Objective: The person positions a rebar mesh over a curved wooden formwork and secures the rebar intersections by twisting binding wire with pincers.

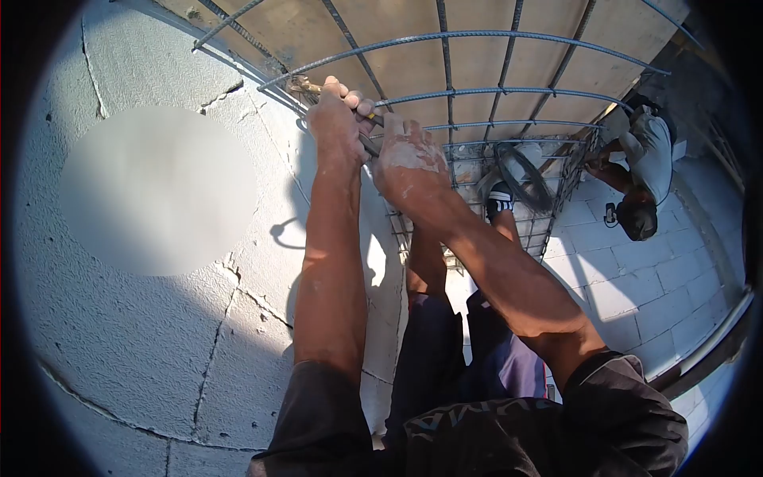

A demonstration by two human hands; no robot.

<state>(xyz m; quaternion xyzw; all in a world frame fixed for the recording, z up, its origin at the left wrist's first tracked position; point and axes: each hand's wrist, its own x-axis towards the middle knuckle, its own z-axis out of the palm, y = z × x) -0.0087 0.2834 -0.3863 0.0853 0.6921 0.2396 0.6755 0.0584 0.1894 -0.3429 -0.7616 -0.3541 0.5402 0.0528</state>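
Observation:
My left hand (335,121) is closed at the corner of the rebar cage, beside the pale block wall. My right hand (408,157), dusted with white powder, is closed just to its right. Between them shows a slim dark metal tool (369,145), gripped by both hands. Fingers cover most of it, so its exact kind is hidden. Around my hands runs the rebar cage (449,94), with ribbed bars crossing in front of a tan board (540,60).
A block wall (143,342) with cracked joints stands close on the left. A coil of dark wire (520,176) hangs on the cage near my foot (500,199). At the right, a co-worker (648,159) bends by the cage, above pale blockwork (660,278).

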